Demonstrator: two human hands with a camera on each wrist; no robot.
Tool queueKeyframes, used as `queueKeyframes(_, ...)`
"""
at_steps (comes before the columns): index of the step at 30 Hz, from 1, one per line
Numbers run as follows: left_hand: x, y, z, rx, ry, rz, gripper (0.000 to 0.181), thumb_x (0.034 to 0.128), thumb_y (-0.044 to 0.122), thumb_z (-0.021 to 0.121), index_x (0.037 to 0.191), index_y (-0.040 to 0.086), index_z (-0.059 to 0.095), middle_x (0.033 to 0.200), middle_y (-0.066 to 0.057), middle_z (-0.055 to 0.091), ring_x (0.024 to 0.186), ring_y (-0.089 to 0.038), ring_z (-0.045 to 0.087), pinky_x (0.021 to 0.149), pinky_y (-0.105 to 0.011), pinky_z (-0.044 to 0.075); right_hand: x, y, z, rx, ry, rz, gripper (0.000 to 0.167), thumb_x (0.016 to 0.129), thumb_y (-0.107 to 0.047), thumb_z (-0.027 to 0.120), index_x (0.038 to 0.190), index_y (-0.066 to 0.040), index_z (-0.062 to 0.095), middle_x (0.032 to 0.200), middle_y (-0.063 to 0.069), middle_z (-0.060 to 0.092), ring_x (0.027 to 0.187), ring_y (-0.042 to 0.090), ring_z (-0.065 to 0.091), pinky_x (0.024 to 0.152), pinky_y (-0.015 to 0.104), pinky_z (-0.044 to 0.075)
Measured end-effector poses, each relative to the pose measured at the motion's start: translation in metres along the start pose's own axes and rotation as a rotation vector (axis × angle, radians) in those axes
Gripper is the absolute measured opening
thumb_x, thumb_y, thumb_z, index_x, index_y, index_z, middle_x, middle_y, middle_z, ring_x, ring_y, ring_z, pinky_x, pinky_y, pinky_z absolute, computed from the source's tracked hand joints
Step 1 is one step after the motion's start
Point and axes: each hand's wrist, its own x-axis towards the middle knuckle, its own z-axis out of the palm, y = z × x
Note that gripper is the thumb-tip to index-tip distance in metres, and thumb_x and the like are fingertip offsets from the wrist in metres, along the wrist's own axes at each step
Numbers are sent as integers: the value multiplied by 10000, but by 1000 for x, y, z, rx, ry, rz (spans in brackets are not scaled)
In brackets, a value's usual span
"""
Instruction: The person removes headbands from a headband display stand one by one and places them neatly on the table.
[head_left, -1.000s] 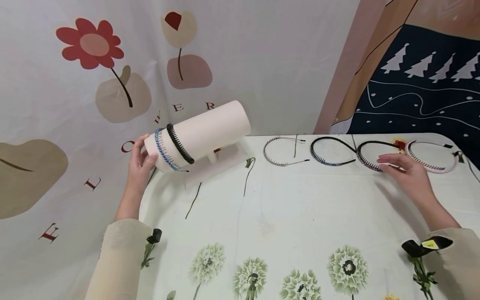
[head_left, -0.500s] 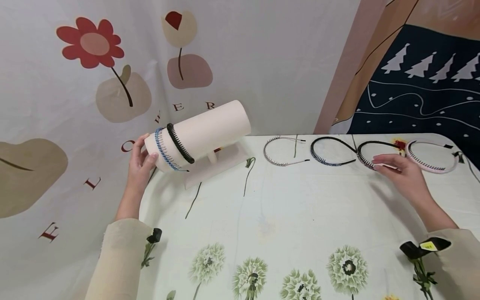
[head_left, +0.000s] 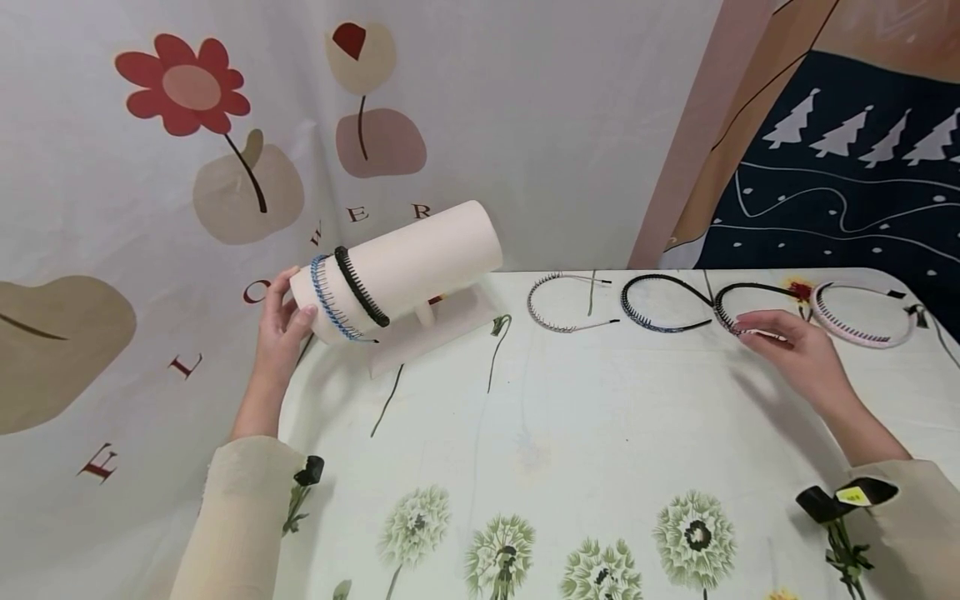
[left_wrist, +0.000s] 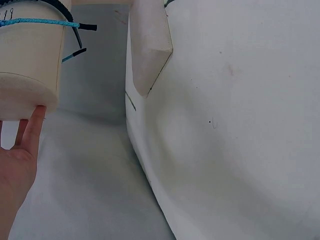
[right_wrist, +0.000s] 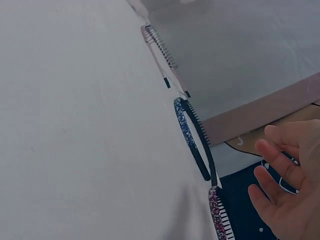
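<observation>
A pale cylindrical headband stand (head_left: 427, 250) sits tilted on the table at the left. Around its near end are a blue toothed headband (head_left: 330, 298) and a black braided one (head_left: 360, 287). My left hand (head_left: 280, 337) touches that end with fingers and thumb; in the left wrist view, fairly straight fingers (left_wrist: 35, 127) reach its rim. My right hand (head_left: 802, 350) hovers with loosely bent fingers and nothing held, beside a black headband (head_left: 750, 287) with a glittery pink-red part (right_wrist: 216, 212). The hand hides some of this headband in the head view.
Left of it lie a black headband with blue glitter (head_left: 647, 321) and a thin pale one (head_left: 551, 323). A pink headband (head_left: 862, 337) lies at far right. The row runs along the back of the floral tablecloth (head_left: 570, 442), before a grey-white printed backdrop (head_left: 555, 133).
My right hand has drifted slightly left along the row of headbands, away from the pink one. My left hand and the stand have stayed in place.
</observation>
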Motion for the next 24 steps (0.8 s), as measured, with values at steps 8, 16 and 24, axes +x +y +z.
queueKeyframes(8, -1, 1, 0, -1, 0, 1, 537, 992, 171, 535, 1499, 264, 382, 1454, 120, 405, 1203, -79, 498, 814, -109, 527, 0, -4, 4, -6, -19, -11, 299, 953, -100, 656, 1199, 65, 622, 995, -347, 641, 925, -180, 605, 815, -19, 438)
queueKeyframes(16, -2, 2, 0, 6, -6, 4, 546, 993, 172, 530, 1508, 252, 369, 1484, 107, 374, 1215, -79, 484, 815, -107, 525, -1, -9, 8, -47, -53, -5, 317, 963, -152, 653, 1209, 47, 627, 1009, -352, 630, 962, -183, 580, 816, -23, 425)
queueKeyframes(24, -1, 0, -1, 13, -4, -4, 543, 995, 168, 525, 1505, 272, 370, 1506, 95, 357, 1223, -82, 473, 818, -105, 523, 0, -8, 14, 13, -79, -58, 201, 944, -56, 655, 1144, -34, 672, 1014, -324, 653, 943, -164, 604, 822, -11, 442)
